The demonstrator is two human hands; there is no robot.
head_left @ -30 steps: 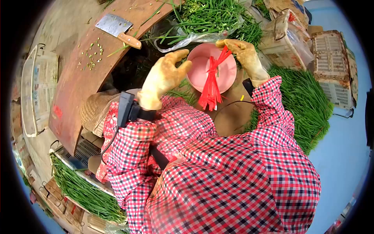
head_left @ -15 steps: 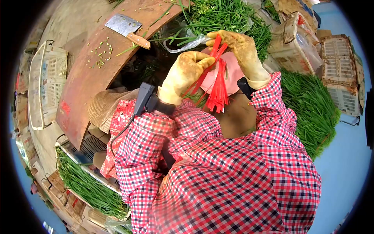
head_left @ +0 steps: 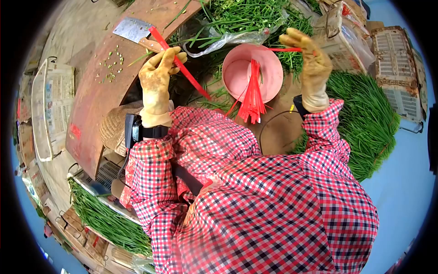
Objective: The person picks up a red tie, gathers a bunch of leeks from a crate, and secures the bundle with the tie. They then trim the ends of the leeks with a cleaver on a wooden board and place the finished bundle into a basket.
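Observation:
My left hand (head_left: 157, 84), in a stained pale yellow glove, pinches a flat red plastic strip (head_left: 194, 81) that slants across its fingertips. The nearest thing beyond it is a wooden-handled cleaver (head_left: 133, 30) on a brown board. My right hand (head_left: 314, 68), gloved alike, is raised at the right. A thin red strip (head_left: 284, 49) stretches leftward from its fingers. Between my hands stands a pink bucket (head_left: 230, 77). A bunch of red strips (head_left: 252, 104) hangs over its near rim, apart from both hands.
The brown board (head_left: 91, 116) at the left carries chopped green bits (head_left: 111, 64). Green stalks (head_left: 242, 18) are heaped at the back. More lie in piles at the right (head_left: 365, 123) and in a crate lower left (head_left: 105, 214). Plastic crates (head_left: 59, 105) stand around.
My hands have moved apart, left hand leftward and right hand rightward, each with a red strip. The pink bucket now shows between them, with the red bunch at its rim.

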